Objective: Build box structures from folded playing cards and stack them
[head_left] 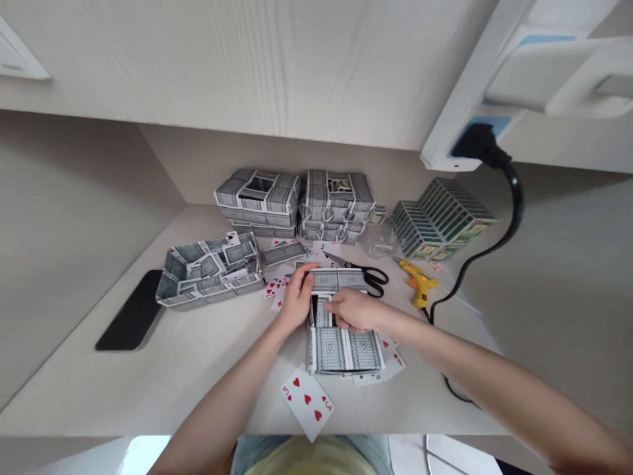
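In front of me lies a box built of grey-backed playing cards (332, 349), with an opening across its top. My left hand (297, 297) grips the box's left side, thumb near the upper edge. At the opening my right hand (353, 309) has its fingers closed on a single playing card (323, 311), which partly covers the gap. The fingertips of the right hand are partly hidden. Black-handled scissors (376, 277) lie just behind the box, with loose cards under and around it. A three of hearts (307, 401) rests face up nearer to me.
At the left stand an open card tray (198, 300) holding loose cards and a black phone (131, 313). Finished-looking card boxes (262, 198) are stacked behind. On the right are a yellow glue gun (420, 284), its black cord (467, 264) and stacked card packs (440, 221).
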`<state>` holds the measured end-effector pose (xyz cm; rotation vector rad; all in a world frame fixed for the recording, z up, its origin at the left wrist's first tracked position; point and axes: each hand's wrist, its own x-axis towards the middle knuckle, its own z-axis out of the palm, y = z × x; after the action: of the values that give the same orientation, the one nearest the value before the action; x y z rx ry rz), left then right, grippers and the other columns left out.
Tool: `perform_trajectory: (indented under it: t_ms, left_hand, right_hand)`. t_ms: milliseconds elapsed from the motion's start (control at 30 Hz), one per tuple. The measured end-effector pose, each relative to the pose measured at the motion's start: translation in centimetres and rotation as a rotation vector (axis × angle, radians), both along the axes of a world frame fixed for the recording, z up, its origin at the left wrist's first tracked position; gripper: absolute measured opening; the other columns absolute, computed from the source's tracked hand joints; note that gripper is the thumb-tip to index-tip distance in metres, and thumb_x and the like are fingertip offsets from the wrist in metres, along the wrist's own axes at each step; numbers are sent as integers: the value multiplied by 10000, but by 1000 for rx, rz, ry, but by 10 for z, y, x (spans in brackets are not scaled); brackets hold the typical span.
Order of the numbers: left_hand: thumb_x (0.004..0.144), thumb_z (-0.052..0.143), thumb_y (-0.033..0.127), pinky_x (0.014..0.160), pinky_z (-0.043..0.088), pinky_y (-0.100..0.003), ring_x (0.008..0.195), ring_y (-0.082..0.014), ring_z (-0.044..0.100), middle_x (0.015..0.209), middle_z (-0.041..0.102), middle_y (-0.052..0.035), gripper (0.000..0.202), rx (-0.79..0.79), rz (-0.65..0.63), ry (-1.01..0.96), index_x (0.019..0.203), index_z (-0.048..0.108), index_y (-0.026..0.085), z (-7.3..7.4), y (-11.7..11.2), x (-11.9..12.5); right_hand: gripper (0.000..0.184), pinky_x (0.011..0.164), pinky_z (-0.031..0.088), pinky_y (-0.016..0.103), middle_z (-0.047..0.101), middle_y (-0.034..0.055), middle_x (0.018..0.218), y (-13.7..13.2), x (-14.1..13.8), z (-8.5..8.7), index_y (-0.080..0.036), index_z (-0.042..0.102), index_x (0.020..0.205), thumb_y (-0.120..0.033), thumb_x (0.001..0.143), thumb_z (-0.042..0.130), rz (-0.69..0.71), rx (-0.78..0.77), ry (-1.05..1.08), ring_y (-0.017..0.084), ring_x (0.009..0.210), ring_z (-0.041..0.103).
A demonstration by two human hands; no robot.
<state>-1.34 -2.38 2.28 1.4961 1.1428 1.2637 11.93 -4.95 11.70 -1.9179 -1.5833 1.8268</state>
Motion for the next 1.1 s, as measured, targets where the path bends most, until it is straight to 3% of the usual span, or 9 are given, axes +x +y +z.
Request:
perform_trajectory:
  t_ms: [133,300,600,800,1000,1100]
  left_hand:
    - [874,410,322,961,379,-347,1085,-180,521,1180,570,-48,290,-23,-6,-9,1114,540,222,1,0,0]
    - [871,416,325,950,387,-342,1079,-183,525,1166,578,-46,285,-26,0,-18,1102,547,221,0,0,0]
    - [885,392,346,936,388,-330,1064,-176,522,1145,580,-44,295,-11,13,10,1108,537,221,0,-1,1]
    - [887,384,352,925,389,-325,1051,-177,525,1127,583,-44,290,11,26,10,1092,543,220,0,-3,2]
    - [886,390,348,924,389,-324,1055,-177,523,1140,579,-45,288,-7,5,5,1093,539,213,0,-2,1]
    - [887,389,341,923,389,-328,1045,-178,526,1125,584,-45,284,-12,-2,1,1092,537,211,1,-3,1]
  right_hand:
    - [364,305,168,224,363,-67,323,0,0,-4,-195,366,508,-193,872,366,10,56,-27,69,244,248]
    - [404,424,272,224,419,-22,392,-1,2,-9,-181,404,448,-231,849,415,136,314,-189,93,381,388]
    - [298,507,286,232,585,64,612,-1,1,-13,-140,592,632,-266,848,430,241,473,-358,147,574,513]
    - [310,547,296,240,639,93,679,-2,-2,-17,-132,625,670,-264,867,425,270,575,-384,162,648,553]
    - [466,525,285,257,643,77,646,-10,1,-3,-168,626,651,-498,868,379,335,569,-499,182,626,579]
    - [401,564,309,260,651,58,686,-19,2,9,-188,607,667,-483,858,412,337,666,-515,188,677,588]
